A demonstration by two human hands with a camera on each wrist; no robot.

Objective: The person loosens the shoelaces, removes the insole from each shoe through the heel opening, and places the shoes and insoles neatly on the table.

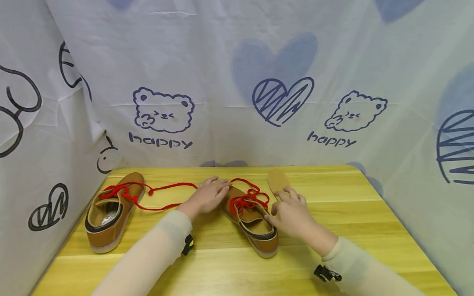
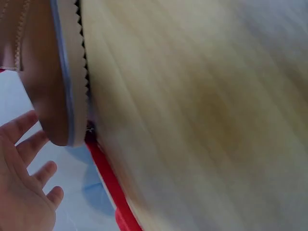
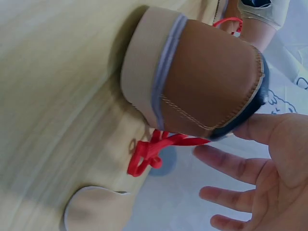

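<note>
A brown lace-up shoe (image 1: 265, 247) with a dark collar and red laces (image 1: 249, 200) stands on the table, toe pointing away and to the left. At its toe is my left hand (image 1: 208, 195); in the left wrist view the loosely spread fingers (image 2: 32, 147) touch the toe or lie right beside it. My right hand (image 1: 295, 214) is beside the heel, its thumb against the collar and its other fingers (image 3: 233, 162) extended and apart. Beyond the right hand lies a tan insole (image 1: 277, 179), partly hidden by the fingers.
A matching brown shoe (image 1: 105, 240) stands at the left of the yellow wooden table (image 1: 355, 255), with something white inside. Its long red lace (image 1: 174, 186) stretches across toward my left hand. Printed white cloth (image 1: 222, 123) hangs behind and at the sides.
</note>
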